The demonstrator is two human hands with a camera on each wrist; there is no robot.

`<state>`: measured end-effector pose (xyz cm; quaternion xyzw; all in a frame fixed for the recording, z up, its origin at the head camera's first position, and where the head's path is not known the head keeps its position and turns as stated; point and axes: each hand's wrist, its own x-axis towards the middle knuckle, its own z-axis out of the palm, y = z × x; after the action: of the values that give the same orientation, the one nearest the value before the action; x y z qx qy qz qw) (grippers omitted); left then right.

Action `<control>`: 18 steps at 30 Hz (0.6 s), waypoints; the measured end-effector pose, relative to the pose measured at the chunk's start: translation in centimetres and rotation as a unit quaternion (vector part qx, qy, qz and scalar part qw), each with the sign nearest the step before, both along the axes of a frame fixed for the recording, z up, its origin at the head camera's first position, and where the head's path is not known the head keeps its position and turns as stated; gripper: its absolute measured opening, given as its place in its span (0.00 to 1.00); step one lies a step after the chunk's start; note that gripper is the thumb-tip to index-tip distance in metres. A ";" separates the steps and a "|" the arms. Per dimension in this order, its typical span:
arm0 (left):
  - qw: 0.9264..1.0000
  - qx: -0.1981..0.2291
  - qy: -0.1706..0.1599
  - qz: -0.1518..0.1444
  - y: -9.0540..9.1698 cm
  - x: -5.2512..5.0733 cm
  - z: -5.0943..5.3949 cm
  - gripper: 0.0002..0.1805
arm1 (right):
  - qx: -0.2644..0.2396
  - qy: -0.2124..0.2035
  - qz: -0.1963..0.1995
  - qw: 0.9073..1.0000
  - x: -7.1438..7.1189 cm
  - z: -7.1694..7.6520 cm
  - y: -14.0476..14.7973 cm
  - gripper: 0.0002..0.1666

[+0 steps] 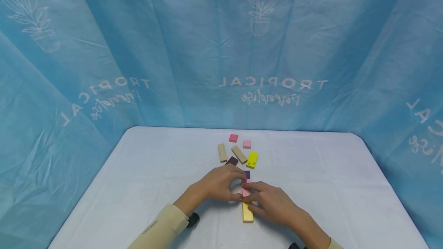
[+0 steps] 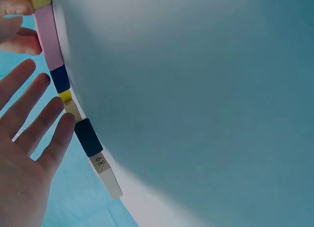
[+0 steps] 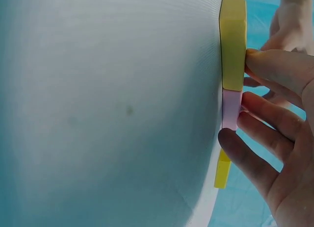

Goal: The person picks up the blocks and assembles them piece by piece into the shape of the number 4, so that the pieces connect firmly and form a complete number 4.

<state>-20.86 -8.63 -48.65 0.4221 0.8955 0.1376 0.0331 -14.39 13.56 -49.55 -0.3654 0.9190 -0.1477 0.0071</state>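
Note:
Small blocks lie in a line on the white table: a pale yellow block (image 1: 247, 214) nearest, a pink block (image 1: 246, 192) behind it, then a purple block (image 1: 247, 174). My left hand (image 1: 220, 181) is at the left side of the pink block, its fingers extended in the left wrist view; whether every fingertip touches is unclear. From the right, my right hand (image 1: 275, 205) lays its thumb along the yellow block (image 3: 233, 50) and its fingertips against the pink block (image 3: 231, 109). The pink and yellow blocks meet end to end. Fingers partly cover the pink block in the head view.
Beyond the hands lie a dark brown block (image 1: 232, 160), two wooden blocks (image 1: 222, 153), a bright yellow block (image 1: 252, 160), a red block (image 1: 233, 138) and a small pink block (image 1: 247, 144). Blue printed curtain (image 1: 187, 49) encloses the table's back and sides.

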 end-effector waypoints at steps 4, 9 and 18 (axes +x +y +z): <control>1.000 -0.002 0.004 -0.007 -0.3 0.5 -0.2 0.28 | 0.009 -0.014 -0.005 1.000 0.0 0.0 -0.1 0.14; 1.000 0.003 0.003 -0.011 -0.3 0.6 -0.3 0.29 | 0.014 -0.026 -0.009 1.000 0.0 0.0 -0.2 0.15; 0.999 0.016 0.008 0.050 -0.7 0.2 0.1 0.20 | 0.012 -0.017 -0.007 1.000 0.1 0.0 -0.1 0.15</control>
<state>-20.70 -9.36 -48.53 0.3782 0.9133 0.1503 0.0122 -14.32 13.44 -49.58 -0.3567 0.9228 -0.1430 0.0266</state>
